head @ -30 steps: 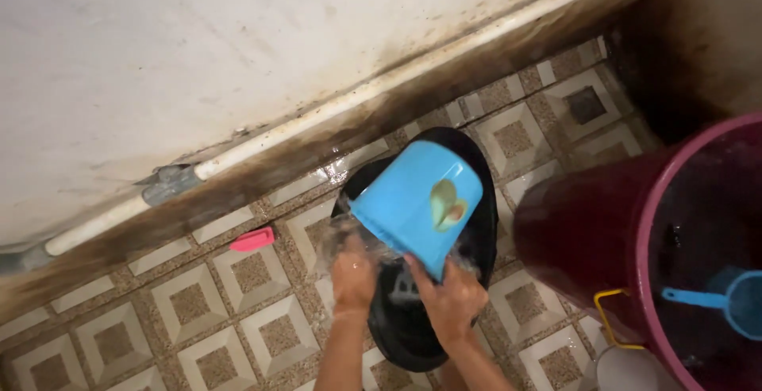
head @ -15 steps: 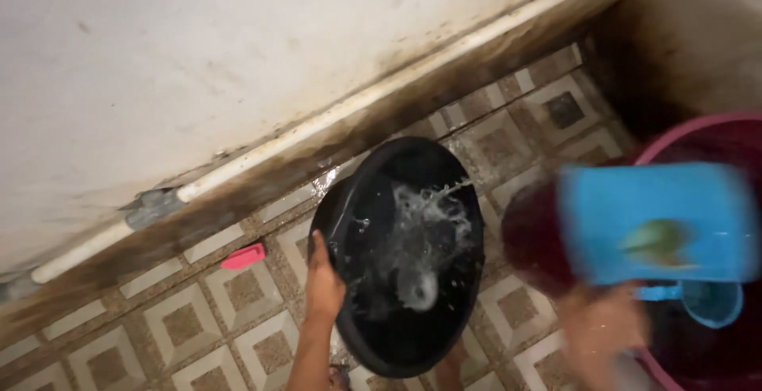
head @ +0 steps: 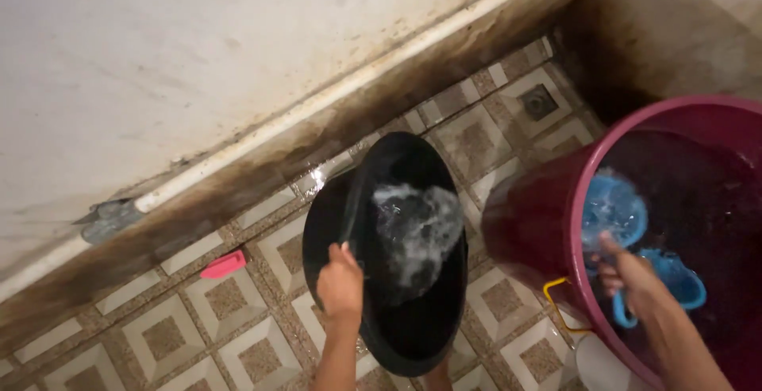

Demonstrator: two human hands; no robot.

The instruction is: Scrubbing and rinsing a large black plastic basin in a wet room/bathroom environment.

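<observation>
Round black plastic basin point(head: 397, 280) tilted on the patterned floor tiles point(head: 238, 343), foamy water sloshing inside, rim pinched by left hand point(head: 341, 284). Right hand point(head: 631, 276) down in the big maroon plastic bucket point(head: 548, 224), fingers curled around the handle of a light blue plastic scoop point(head: 615, 212) dipped underwater. Pink plastic piece point(head: 224, 264) near the stained wall.

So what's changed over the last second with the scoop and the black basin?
The right hand carried the blue scoop off the black basin, rightward into the maroon bucket, where it now dips in the water. The left hand kept its grip on the basin's rim; water now sloshes inside it. The second blue scoop in the bucket, the pink object on the floor and the wall pipe stayed put.
</observation>
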